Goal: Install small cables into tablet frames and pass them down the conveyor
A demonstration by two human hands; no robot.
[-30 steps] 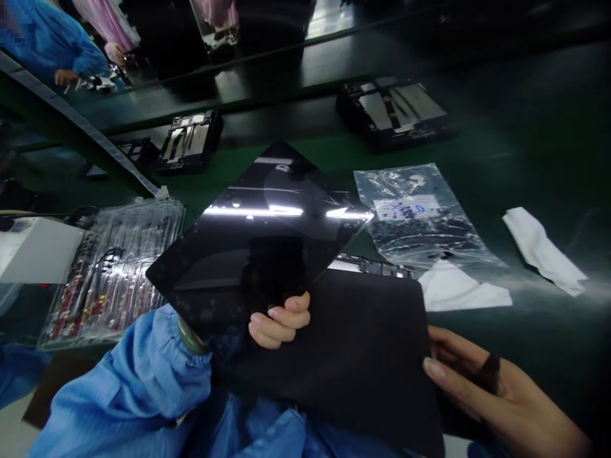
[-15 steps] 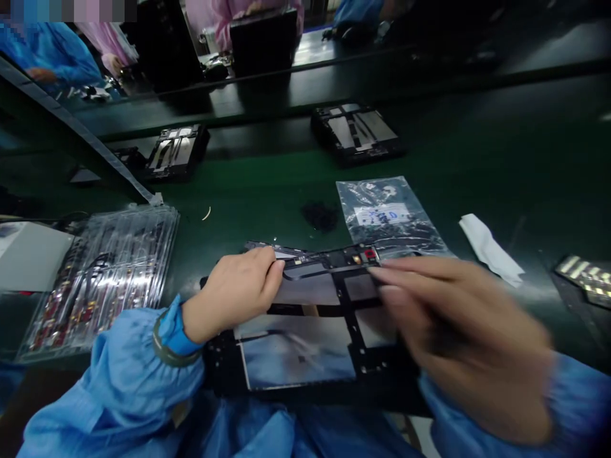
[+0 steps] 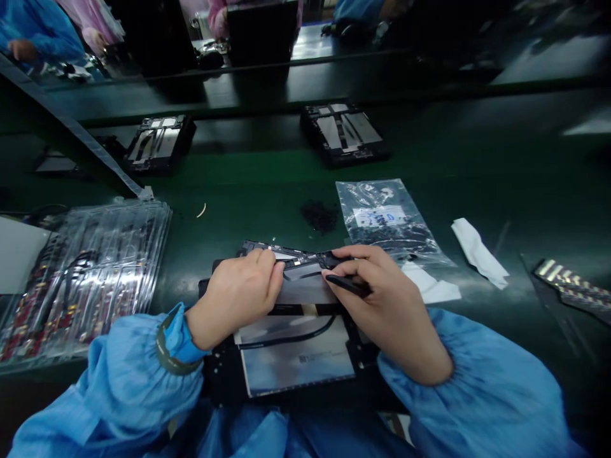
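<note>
In the head view, my left hand (image 3: 241,286) is closed on the left part of a thin phone frame (image 3: 310,289), thumb on its near side. My right hand (image 3: 391,299) pinches the same frame's top right edge between thumb and fingers. A dark, slim stick-like tool (image 3: 348,284) lies across that hand's fingers; its kind is unclear. The held frame is tilted over a stack of black phone frames with silvery panels (image 3: 300,362). A black flex cable (image 3: 291,337) curves over the lower panel. My fingers hide the frame's right end.
Left stands a clear tray of flex parts (image 3: 86,280). Beyond my hands lie small black pieces (image 3: 319,216), a labelled clear bag (image 3: 386,216) and white paper (image 3: 477,251). Further back are two frame stacks (image 3: 344,133) (image 3: 160,143). A metallic strip (image 3: 570,286) is at right. Co-workers sit opposite.
My right hand has moved left, from the frame's right end to nearer its middle, and is no longer blurred. A white paper piece and the dark tool now show. The left hand keeps its hold.
</note>
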